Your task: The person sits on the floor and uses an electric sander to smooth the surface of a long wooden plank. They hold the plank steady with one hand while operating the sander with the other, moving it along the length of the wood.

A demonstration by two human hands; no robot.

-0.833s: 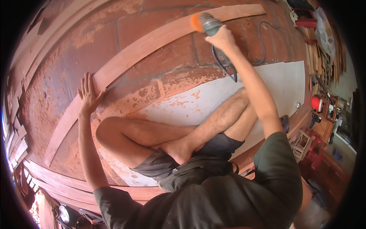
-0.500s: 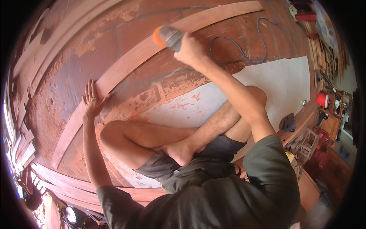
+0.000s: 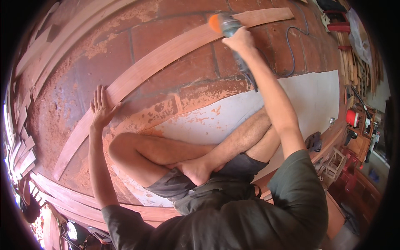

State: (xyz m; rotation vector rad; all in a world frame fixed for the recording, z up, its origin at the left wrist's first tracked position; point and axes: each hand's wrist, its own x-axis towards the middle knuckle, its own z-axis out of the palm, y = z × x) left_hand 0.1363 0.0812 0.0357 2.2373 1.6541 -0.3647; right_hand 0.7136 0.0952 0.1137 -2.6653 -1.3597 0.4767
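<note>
A long flat wooden board (image 3: pixel 160 58) lies across the tiled floor in front of my crossed legs. My left hand (image 3: pixel 101 109) rests flat on it towards its left end, fingers stretched and apart. My right hand (image 3: pixel 241 40) is wrapped round the body of a corded angle grinder (image 3: pixel 231 26). The tool's orange disc (image 3: pixel 215 23) is at the board's surface, towards the far right end; whether it touches the wood I cannot tell. The rear of the grinder sticks out below my right wrist.
Reddish dust coats the tiled floor (image 3: pixel 83 83) and part of a white sheet (image 3: pixel 308 87) beside my legs. A dark cord (image 3: pixel 293 54) curls at the right. More boards (image 3: pixel 75 46) lie at the far left, with several stacked pieces (image 3: pixel 25 146). A red container (image 3: pixel 352 118) stands at right.
My right hand has moved the angle grinder to the right and farther away along the board. My left hand stays in place on the wood.
</note>
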